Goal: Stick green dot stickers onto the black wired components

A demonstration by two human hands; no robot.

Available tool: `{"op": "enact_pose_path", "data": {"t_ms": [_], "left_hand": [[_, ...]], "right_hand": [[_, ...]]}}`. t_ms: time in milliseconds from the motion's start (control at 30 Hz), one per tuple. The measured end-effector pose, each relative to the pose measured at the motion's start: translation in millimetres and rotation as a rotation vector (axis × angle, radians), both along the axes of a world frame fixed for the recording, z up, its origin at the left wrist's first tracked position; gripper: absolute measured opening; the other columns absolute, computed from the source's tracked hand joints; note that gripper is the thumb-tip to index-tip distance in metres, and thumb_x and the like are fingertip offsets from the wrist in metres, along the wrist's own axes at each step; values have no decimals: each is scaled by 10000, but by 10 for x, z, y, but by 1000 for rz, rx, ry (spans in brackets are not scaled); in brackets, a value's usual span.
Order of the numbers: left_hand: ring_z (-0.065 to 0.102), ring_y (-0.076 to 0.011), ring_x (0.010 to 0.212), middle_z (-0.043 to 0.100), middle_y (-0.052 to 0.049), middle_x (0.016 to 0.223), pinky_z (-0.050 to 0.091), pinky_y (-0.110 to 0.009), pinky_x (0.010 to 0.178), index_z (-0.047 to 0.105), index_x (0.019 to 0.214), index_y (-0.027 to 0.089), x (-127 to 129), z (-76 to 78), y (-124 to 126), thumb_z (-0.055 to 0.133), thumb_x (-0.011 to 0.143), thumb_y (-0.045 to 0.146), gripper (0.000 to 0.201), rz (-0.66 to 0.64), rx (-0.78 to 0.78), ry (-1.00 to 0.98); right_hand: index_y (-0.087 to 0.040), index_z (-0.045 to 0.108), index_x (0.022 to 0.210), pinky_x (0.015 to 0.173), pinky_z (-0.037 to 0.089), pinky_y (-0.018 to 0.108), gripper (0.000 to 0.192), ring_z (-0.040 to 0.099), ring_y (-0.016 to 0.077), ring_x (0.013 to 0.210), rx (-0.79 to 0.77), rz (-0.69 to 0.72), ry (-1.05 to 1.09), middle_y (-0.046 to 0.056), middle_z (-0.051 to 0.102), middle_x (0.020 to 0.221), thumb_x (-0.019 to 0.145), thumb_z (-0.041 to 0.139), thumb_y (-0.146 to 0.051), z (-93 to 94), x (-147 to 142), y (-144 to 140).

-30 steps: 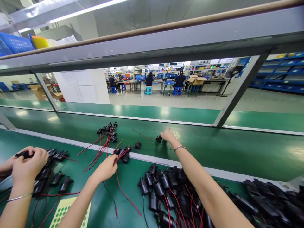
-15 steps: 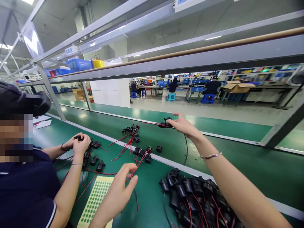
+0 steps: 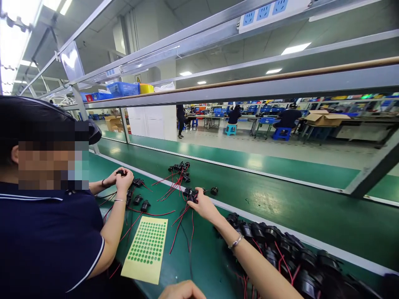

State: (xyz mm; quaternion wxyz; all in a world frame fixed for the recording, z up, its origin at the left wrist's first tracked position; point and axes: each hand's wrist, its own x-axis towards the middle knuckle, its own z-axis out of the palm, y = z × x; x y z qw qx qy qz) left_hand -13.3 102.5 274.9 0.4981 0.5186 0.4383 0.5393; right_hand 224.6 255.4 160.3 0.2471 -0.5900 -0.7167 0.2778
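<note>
Black cylindrical sockets with red and black leads point(image 3: 190, 194) lie in a small cluster at the near edge of the green conveyor belt point(image 3: 280, 203). Right hand point(image 3: 204, 205), half a second ago raised over the belt with one socket, now rests on this cluster, fingers closed around a piece. Left hand point(image 3: 182, 290), earlier spread open, shows only its top at the bottom edge; grip indeterminable. Beside them: yellow sheet of green dot stickers point(image 3: 146, 249), a co-worker's hands point(image 3: 120, 177).
</note>
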Motion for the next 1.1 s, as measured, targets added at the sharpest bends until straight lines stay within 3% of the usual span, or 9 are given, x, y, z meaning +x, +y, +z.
{"op": "enact_pose_path", "data": {"t_ms": [100,233,333,467,633,733,867,1000,1100], "left_hand": [[725,-289,1129,723,-59,1250,630,-452,945,708,1249,162,123,-192,-185,503,1100,428,367,-42,-57,-43],[754,-208,826,812,-89,968,631,-364,756,775,995,169,597,-894,-472,805,894,548,393,-175,-218,-108],[770,-197,873,847,-134,1027,605,-321,798,803,1067,143,851,-1215,-428,871,811,584,515,-151,-319,-414],[787,-218,933,854,-180,1069,603,-319,857,831,1062,91,1016,-1178,-300,921,780,524,524,-153,-412,-766],[762,-223,1034,848,-123,1140,565,-346,981,839,1047,167,1101,-1018,-403,981,740,413,418,-69,-289,-841],[733,-219,1066,825,-77,1089,517,-348,1033,803,1146,209,1089,-1008,-461,978,728,476,526,-39,-213,-743],[700,-184,921,715,-13,977,509,-338,945,733,1048,231,1031,-1049,-476,882,847,489,360,6,-32,-587],[598,-100,646,712,-1,1000,450,-306,730,612,918,227,1007,-1097,-518,771,939,505,321,-1,9,-500],[631,-131,690,762,-48,1067,441,-335,767,590,922,225,1035,-1126,-570,723,955,560,361,-68,6,-404]], "right_hand": [[-184,649,1361,918,637,467,349,742,258,1080,44,5,32,98,706,1331,1045,717,-315,73,-8,-14],[-180,617,1391,892,636,448,356,765,231,973,163,64,158,77,752,1197,1074,666,-336,376,146,-190],[-164,439,1532,881,631,390,470,783,229,921,245,141,265,37,789,945,1113,516,-361,518,261,-575],[-194,345,1567,762,638,280,538,790,194,809,295,233,343,21,785,893,1101,448,-444,402,317,-1275],[-344,342,1606,656,641,209,492,775,148,649,310,304,437,5,815,923,1142,430,-481,96,405,-1844],[-367,330,1621,706,654,235,533,806,181,758,293,370,357,24,830,979,1120,509,-394,105,549,-1860],[-354,613,1369,858,637,281,316,783,216,974,275,272,391,52,797,1119,1059,618,-416,311,746,-1696],[-268,691,962,682,583,248,347,655,181,747,-47,278,542,0,659,822,1000,652,-610,503,782,-1607],[-238,629,851,598,487,232,475,480,138,628,-209,328,633,-53,502,709,951,670,-700,547,708,-1601]]}}
